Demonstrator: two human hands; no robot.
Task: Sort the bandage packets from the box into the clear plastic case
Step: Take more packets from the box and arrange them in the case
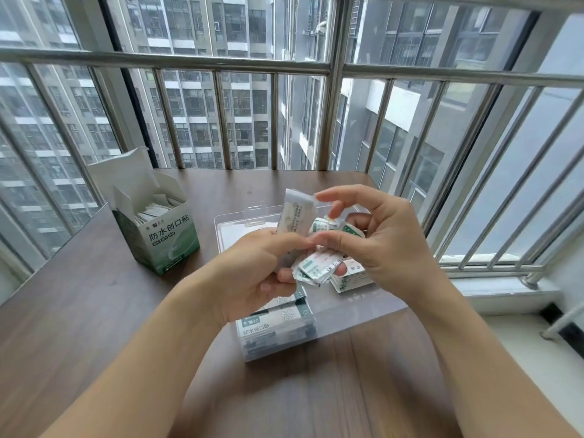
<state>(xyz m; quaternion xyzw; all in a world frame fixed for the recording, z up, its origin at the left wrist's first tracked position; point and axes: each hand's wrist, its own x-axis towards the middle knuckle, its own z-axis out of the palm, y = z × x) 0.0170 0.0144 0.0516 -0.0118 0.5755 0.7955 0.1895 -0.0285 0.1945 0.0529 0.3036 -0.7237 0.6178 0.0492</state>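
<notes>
Bandage packets (pixel 316 267) held in both hands above the clear plastic case (pixel 357 306).

One long white packet (pixel 295 222) is pinched upright by the left hand (pixel 252 273); a loose bunch of small packets is grasped by the right hand (pixel 379 245), index finger raised. More packets are seen stacked in the case's near-left compartment. The open box (pixel 158 229), with packets inside, is stood well to the left on the wooden table (pixel 94 295). Much of the case is blocked by the hands.

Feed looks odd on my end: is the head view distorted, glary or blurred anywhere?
Head view: wide-angle bends the window railing; daylight is soft, with no harsh glare; the packets in both hands look slightly soft, and print on the box stays readable.
</notes>
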